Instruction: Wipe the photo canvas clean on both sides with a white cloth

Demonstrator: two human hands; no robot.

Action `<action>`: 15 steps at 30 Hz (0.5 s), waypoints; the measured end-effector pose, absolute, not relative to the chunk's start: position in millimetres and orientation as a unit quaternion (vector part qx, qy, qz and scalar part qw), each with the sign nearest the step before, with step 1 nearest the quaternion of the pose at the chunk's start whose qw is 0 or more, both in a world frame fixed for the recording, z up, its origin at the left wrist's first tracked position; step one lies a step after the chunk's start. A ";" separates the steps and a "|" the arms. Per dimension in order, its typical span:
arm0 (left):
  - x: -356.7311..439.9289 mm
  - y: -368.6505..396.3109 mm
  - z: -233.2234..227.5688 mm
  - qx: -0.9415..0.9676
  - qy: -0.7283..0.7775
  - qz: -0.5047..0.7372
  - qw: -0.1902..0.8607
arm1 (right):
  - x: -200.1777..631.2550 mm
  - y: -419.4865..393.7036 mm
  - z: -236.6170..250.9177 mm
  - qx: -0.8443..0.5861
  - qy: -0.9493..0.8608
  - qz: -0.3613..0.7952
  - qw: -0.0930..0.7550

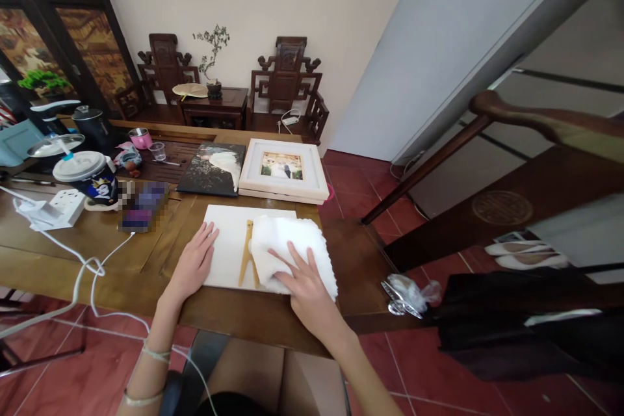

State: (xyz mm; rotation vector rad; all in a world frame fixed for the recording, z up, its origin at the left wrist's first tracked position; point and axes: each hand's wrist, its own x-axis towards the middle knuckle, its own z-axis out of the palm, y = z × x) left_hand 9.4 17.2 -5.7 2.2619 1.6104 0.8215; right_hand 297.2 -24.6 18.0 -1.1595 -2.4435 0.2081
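Observation:
A white rectangular board (227,231) lies on the wooden table close to my body. A tan, two-legged wooden stand (245,253) rests on it, its legs spreading toward me. My left hand (197,259) lies with its fingers stretched over the board's left edge. On the board's right half is a white cloth (287,231) with a fluffy edge, overhanging the right side. My right hand (307,283) is spread over this cloth, pressing on it with fingers apart. Part of the stand and board is hidden beneath the cloth.
Behind the board are a white picture frame (251,172) and a dark panel (195,172) with a pale patch. To the left stand a lidded cup (92,179), a phone (143,208) and a power strip (63,208) with cables. A wooden chair (463,221) stands right.

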 end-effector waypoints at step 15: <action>9.8 16.2 -5.6 0.771 0.556 0.285 0.124 | 300.8 -46.2 34.5 -0.409 -0.895 0.124 0.128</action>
